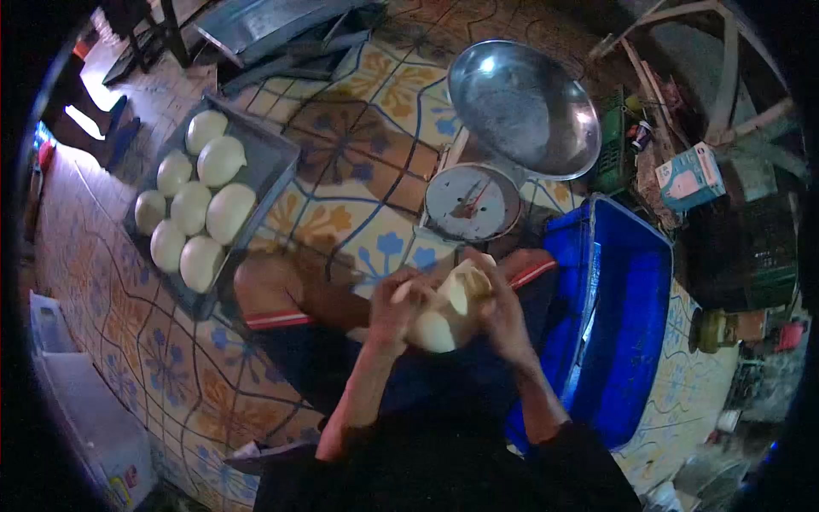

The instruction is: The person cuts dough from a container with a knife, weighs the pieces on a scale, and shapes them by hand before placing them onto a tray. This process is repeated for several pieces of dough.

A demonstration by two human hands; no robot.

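Observation:
Both my hands hold a pale, peeled coconut-like fruit (444, 311) over my lap. My left hand (391, 309) grips its left side. On the right side my right hand (502, 311) closes around it, the fingers wrapped over the top. I cannot tell whether a blade is in either hand. To the left, a grey metal tray (275, 162) on the tiled floor carries several more of the same white peeled fruits (220, 160).
A weighing scale with a round dial (472, 203) and a steel pan (522, 107) stands ahead of my knees. A blue plastic crate (636, 324) sits at my right. Clutter, a carton (689, 177) and wooden pieces lie at the far right; a white container (81, 401) at the left.

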